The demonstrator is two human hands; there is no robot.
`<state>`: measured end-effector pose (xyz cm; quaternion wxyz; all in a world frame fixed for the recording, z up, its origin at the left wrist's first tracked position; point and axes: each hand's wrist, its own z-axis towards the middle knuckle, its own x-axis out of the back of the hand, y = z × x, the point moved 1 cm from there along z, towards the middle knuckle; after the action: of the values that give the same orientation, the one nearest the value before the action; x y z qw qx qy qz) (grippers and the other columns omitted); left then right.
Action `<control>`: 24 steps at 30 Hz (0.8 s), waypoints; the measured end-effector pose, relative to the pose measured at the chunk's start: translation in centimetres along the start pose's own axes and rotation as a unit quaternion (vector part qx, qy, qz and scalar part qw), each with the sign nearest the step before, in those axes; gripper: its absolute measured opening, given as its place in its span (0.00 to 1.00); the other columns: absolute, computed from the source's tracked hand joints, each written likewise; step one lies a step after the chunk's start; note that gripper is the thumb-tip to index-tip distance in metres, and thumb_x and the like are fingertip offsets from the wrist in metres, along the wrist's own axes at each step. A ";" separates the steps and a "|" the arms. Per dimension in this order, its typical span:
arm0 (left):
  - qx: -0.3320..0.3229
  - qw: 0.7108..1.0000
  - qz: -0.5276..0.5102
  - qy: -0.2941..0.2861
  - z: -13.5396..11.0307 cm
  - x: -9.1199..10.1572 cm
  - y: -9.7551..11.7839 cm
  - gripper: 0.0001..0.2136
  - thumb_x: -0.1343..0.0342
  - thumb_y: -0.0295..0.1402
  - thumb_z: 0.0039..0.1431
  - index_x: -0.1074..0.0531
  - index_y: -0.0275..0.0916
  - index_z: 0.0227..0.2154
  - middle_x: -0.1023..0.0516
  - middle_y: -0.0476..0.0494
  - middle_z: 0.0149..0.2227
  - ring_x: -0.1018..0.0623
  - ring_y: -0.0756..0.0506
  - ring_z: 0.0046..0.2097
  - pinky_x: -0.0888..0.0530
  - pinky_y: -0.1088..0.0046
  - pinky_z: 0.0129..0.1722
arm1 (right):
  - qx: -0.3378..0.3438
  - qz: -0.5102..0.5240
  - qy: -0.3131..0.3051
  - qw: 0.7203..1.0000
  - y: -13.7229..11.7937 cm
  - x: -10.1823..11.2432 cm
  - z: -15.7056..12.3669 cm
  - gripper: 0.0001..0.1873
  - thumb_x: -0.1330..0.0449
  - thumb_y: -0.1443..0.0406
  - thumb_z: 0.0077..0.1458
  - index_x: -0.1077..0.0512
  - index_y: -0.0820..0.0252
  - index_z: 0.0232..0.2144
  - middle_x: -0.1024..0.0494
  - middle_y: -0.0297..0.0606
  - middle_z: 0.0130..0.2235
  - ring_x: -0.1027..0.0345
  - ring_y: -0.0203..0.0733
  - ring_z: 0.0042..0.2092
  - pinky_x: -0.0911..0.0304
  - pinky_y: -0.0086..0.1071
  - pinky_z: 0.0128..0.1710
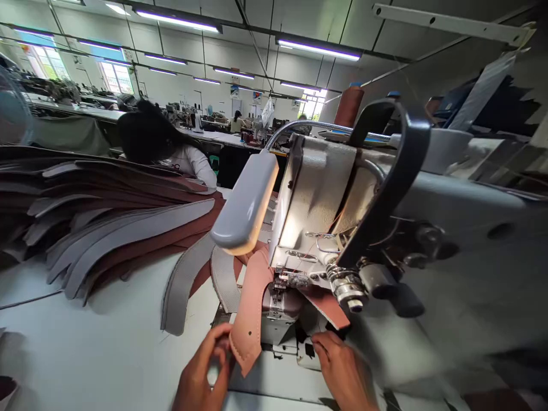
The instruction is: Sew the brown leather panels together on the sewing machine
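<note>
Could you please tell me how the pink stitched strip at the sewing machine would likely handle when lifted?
The pink stitched strip would probably flex without crumpling, since its face looks uncreased. It seems light, being thin and narrow.

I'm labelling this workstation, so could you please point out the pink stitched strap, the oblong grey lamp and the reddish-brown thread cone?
Pink stitched strap [250, 311]: head view, mid-strip.
Oblong grey lamp [246, 198]: head view, its casing.
Reddish-brown thread cone [349, 107]: head view, its side.

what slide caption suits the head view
Left hand and right hand flank a stitched pink strap at a sewing machine.
</note>
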<state>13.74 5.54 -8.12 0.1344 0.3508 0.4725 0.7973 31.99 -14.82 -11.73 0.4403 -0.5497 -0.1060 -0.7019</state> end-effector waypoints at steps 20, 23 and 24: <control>-0.248 0.958 0.044 -0.135 8.8 0.8 4.5 0.21 0.51 0.32 0.56 0.37 0.44 0.54 0.32 0.44 0.56 0.35 0.41 0.57 0.43 0.61 0.58 | 0.126 0.024 0.320 0.939 -5.3 5.5 4.4 0.16 0.43 0.61 0.57 0.32 0.68 0.44 0.23 0.39 0.27 0.28 0.35 0.25 0.34 0.24 0.29; -0.218 0.964 0.027 -0.150 9.1 0.8 4.5 0.22 0.48 0.30 0.53 0.36 0.43 0.53 0.32 0.43 0.54 0.34 0.40 0.56 0.41 0.60 0.57 | 0.164 0.050 0.322 0.931 -5.7 5.6 6.0 0.08 0.42 0.65 0.55 0.30 0.64 0.37 0.22 0.39 0.29 0.27 0.36 0.28 0.34 0.25 0.31; -0.205 0.966 0.020 -0.154 9.3 0.7 4.5 0.23 0.48 0.29 0.51 0.36 0.43 0.53 0.31 0.42 0.54 0.34 0.39 0.55 0.40 0.59 0.56 | 0.167 0.061 0.328 0.928 -5.3 5.4 6.3 0.06 0.41 0.66 0.54 0.29 0.64 0.36 0.22 0.40 0.29 0.27 0.37 0.28 0.34 0.25 0.32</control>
<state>20.13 9.69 -1.19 0.2586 0.4438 0.2657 0.8158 32.30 -10.41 -2.97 0.5779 -0.2128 -0.0377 -0.7870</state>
